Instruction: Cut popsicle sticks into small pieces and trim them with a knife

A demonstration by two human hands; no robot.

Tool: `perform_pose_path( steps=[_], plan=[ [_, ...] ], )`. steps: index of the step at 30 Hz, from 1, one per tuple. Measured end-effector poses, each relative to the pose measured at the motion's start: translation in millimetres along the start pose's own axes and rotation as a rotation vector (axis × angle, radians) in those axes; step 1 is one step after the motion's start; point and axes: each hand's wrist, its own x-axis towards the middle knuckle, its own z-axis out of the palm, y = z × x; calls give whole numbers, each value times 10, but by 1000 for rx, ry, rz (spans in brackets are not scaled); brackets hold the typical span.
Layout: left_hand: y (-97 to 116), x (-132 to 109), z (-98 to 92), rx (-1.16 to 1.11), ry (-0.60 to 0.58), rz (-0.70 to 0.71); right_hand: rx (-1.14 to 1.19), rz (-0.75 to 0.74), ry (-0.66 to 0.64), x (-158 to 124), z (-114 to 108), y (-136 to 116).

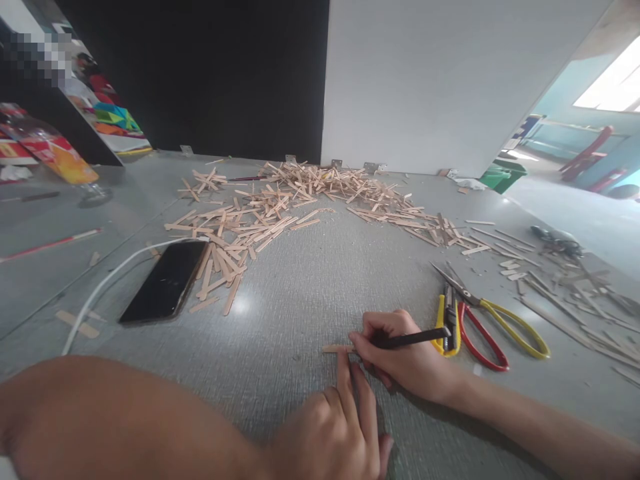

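Observation:
A small wooden craft stick (331, 349) lies flat on the grey table in front of me. My left hand (340, 427) has its index and middle fingers stretched out, with the index fingertip pressing on the stick. My right hand (400, 350) grips a black pen (415, 339) in a writing hold, its fingers over the stick's right end. The pen's tip is hidden behind the fingers. Just right of that hand lie yellow-handled pliers (453, 320) and scissors (500, 327) with one red and one yellow handle.
A phone (167, 283) with a white cable (107, 280) lies at left. Piles of craft sticks (320, 180) spread before a black and white partition (400, 80). Cut strips (565, 320) are scattered at right. A drink bottle (60, 157) and red pencil (55, 245) are far left.

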Motion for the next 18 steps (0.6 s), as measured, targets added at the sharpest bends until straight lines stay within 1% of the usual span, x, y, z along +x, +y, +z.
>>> perform_pose_path(
  steps=[5, 11, 15, 17, 18],
  plan=[
    [-5, -7, 4, 18, -6, 15, -3, -4, -11, 3, -5, 20],
    [-10, -5, -5, 4, -35, 18, -9, -13, -17, -9, -6, -18],
    [-28, 7, -26, 2, -42, 37, 31, -5, -19, -3, 3, -15],
    [-26, 13, -38, 6, -33, 27, 85, -2, 6, 12, -7, -22],
    [-25, 16, -43, 8, -26, 21, 115, -6, 39, 21, -19, -35]
  ],
)
